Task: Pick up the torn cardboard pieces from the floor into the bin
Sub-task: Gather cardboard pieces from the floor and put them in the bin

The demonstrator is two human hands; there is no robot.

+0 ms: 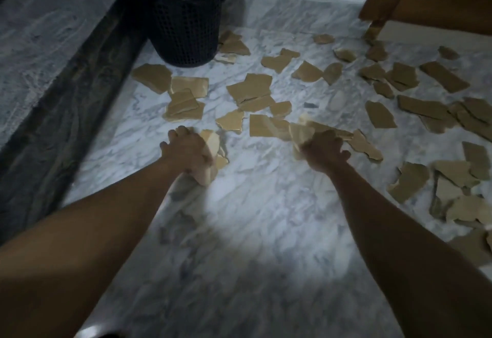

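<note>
Marble floor is carrying scattered cardboard; bin is standing at its far-left corner; left hand and right hand are each clutching some.

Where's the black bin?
In the head view, the black mesh bin stands upper left of centre, beside the dark stone ledge, cardboard pieces at its base.

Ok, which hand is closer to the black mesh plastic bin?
Left. The left hand, gripping torn brown cardboard, is straight in front of the black mesh bin; the right hand is farther, off to its right.
</note>
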